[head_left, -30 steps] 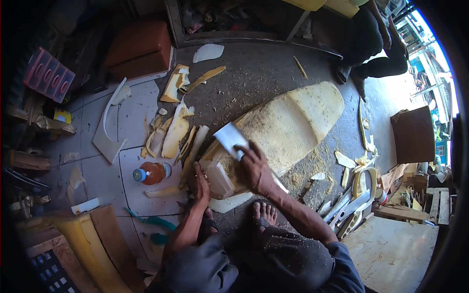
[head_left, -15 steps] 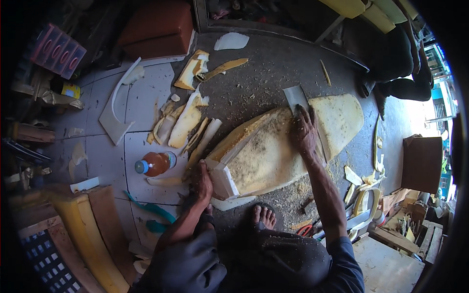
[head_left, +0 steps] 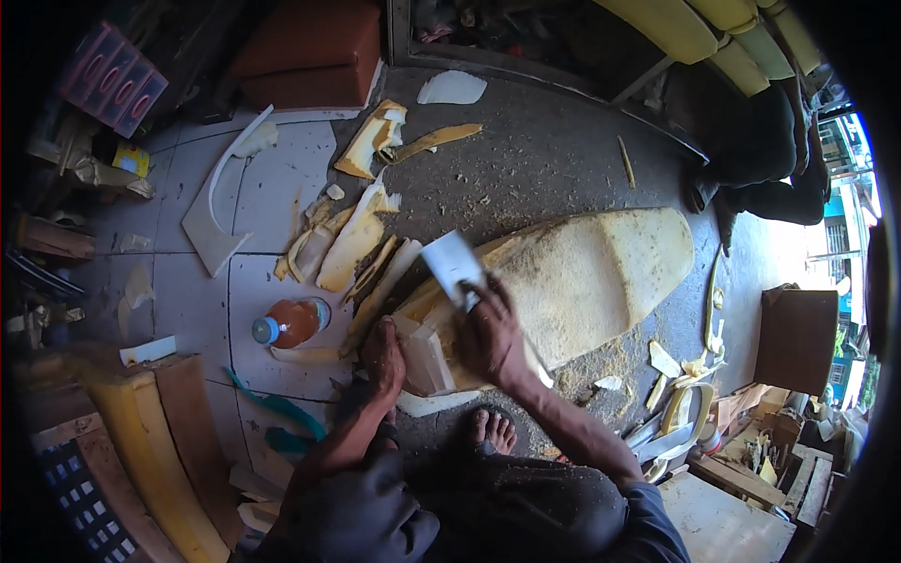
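Bottles first: a clear plastic bottle of orange liquid with a blue cap (head_left: 291,322) lies on its side on the pale floor tiles (head_left: 277,188) left of centre, cap pointing left. Beside it, the left hand (head_left: 383,355) presses flat, fingers spread, against the near cut end of a long yellowish foam block (head_left: 582,277). That block lies at mid-frame, its long axis running from lower left up to the right. The right hand (head_left: 488,338) grips a flat grey blade (head_left: 452,266) on the block's top, fingers clenched around it.
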### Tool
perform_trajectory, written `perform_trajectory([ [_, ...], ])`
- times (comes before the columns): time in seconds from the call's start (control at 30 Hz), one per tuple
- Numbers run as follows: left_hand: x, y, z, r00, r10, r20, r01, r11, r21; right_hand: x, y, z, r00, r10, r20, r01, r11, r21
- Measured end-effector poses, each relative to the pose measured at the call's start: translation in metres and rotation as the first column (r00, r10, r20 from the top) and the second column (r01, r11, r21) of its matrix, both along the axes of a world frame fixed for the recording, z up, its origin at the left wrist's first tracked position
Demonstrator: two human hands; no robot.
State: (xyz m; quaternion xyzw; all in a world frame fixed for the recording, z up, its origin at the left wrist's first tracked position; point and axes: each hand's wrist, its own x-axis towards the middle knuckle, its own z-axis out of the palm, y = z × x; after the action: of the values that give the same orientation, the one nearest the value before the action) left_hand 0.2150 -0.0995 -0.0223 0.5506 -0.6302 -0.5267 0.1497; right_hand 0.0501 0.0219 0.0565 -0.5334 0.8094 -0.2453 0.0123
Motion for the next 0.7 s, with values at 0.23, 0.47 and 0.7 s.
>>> perform_trajectory([
  [0.23, -0.023, 0.004, 0.016, 0.964, -0.224, 0.141, 0.231, 0.972, -0.037, -0.151, 0.054, -0.017, 0.900, -0.381, -0.210, 0.398, 0.917, 0.041],
  [0.47, -0.017, 0.005, 0.031, 1.000, 0.021, 0.015, -0.022, 0.994, 0.109, -0.024, 0.034, -0.036, 0.968, -0.059, 0.244, 0.068, 0.997, -0.028],
  [0.7, -0.019, 0.001, 0.000, 0.974, -0.203, 0.102, 0.215, 0.968, -0.127, -0.030, 0.021, -0.039, 0.969, -0.246, 0.029, 0.246, 0.969, -0.004],
])
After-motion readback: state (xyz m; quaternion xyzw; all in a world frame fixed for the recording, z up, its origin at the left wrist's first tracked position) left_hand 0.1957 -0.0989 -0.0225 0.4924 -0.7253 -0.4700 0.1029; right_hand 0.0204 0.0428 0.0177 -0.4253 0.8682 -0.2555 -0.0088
